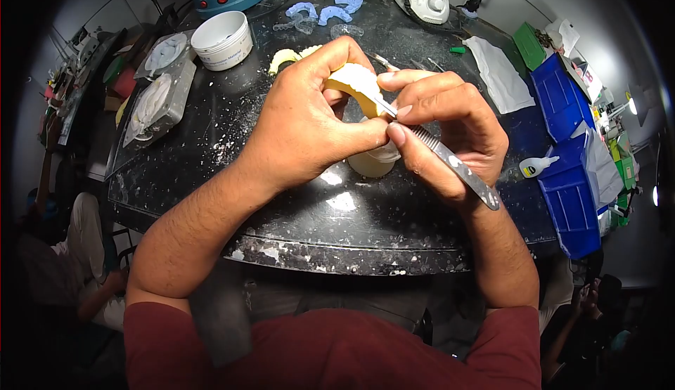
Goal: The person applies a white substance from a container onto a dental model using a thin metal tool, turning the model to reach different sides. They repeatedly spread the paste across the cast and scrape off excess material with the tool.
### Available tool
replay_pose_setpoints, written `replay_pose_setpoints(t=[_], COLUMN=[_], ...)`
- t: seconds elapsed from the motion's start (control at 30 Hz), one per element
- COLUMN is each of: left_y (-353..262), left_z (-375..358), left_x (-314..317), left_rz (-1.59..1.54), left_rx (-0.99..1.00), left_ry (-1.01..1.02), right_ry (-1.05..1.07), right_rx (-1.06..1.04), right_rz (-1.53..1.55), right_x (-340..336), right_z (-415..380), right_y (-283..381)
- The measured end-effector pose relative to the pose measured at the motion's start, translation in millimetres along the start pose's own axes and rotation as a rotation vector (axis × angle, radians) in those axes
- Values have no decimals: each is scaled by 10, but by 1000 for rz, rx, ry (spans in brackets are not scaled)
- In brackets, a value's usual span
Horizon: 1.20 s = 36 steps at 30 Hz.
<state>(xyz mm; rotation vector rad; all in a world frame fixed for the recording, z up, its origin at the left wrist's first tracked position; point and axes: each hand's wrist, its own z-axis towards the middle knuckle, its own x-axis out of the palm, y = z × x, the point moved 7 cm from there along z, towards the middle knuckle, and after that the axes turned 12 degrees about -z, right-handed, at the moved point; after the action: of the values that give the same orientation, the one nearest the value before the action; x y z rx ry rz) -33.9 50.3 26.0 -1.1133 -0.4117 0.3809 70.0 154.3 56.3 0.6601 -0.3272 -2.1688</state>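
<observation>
My left hand [299,119] is closed around a yellow dental cast [358,82], arch-shaped, held up over the bench. In my right hand [453,116] is a scalpel [460,169] with a flat, ridged metal handle, pinched between thumb and fingers. Its tip meets the near end of the cast, by my left thumb; fingers partly hide the blade. Below both hands stands a whitish cup [373,164], partly covered by them. More yellow casts [283,60] lie behind my left hand.
On the black bench [295,211] are a white tub [223,42], blue dental arches [334,15], a metal tray [172,98] with white material, a paper towel [499,74] and a small bottle [538,166]. Blue bins [568,179] line the right edge. People sit at both sides.
</observation>
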Motion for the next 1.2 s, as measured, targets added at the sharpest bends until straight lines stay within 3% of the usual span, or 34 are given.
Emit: replay_pose_setpoints(t=[0.07,0.2,0.33,0.37,0.47,0.6,0.83,0.97,1.0,1.2], left_y=[0,88,124,110,112,90,135,284,283,282], left_z=[0,30,51,50,52,27,-1,-39,-46,-26], left_x=[2,-46,-162,-165,-143,-55,2,87,99,55], left_rz=[73,127,235,259,340,272,379,458,511,511], left_rx=[3,-28,13,9,-4,-9,-14,-99,-32,-57], left_ry=[24,-32,-146,-148,-119,-73,0,123,139,114], right_ry=[51,-50,-161,-198,42,78,79,140,144,33], right_rx=[27,486,550,558,446,313,280,421,489,576], right_rz=[55,242,122,126,-192,-328,-411,-405,-362,-132], right_x=[-4,-161,-294,-278,-142,-115,-104,-87,-86,-105], right_z=[-3,-25,-41,-42,-91,-80,-67,-108,-136,-148], right_y=[-42,-281,-458,-444,-335,-279,-239,-324,-367,-437])
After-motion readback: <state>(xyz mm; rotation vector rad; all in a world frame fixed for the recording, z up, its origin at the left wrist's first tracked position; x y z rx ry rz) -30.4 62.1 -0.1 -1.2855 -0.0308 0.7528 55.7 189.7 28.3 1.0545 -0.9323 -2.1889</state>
